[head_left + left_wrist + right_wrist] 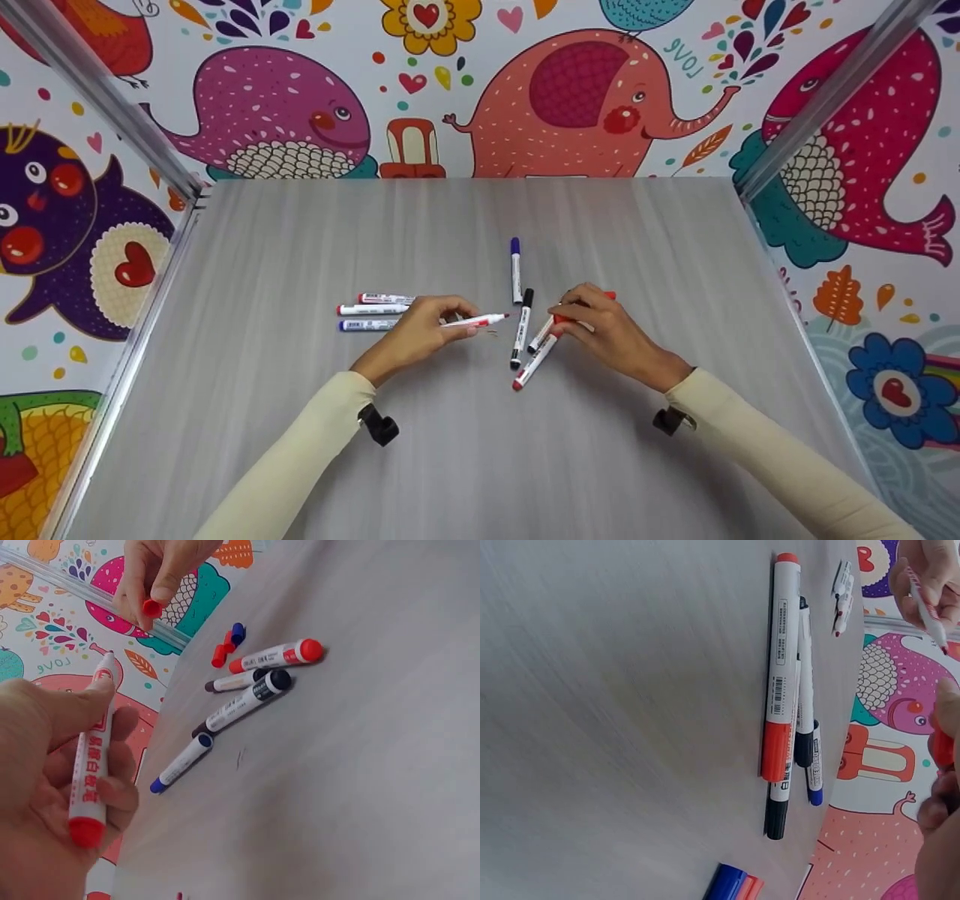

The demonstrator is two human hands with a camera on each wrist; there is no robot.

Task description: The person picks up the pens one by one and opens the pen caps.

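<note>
The wallpaper reads "LOVE"; the red marker's Chinese label stays unreadable.

We take the black marker at the middle of the table as our landmark. Just right of it lie a red marker and another marker, close together, and our right hand hovers over their far ends, so that side is crowded. Straight beyond it a blue marker lies, nearly touching its far tip. Left of it our left hand holds an uncapped red marker pointing toward it, leaving a narrow gap. Farther left three markers lie in a row. Nearer to us than the black marker, the table is bare between our sleeves.
</note>
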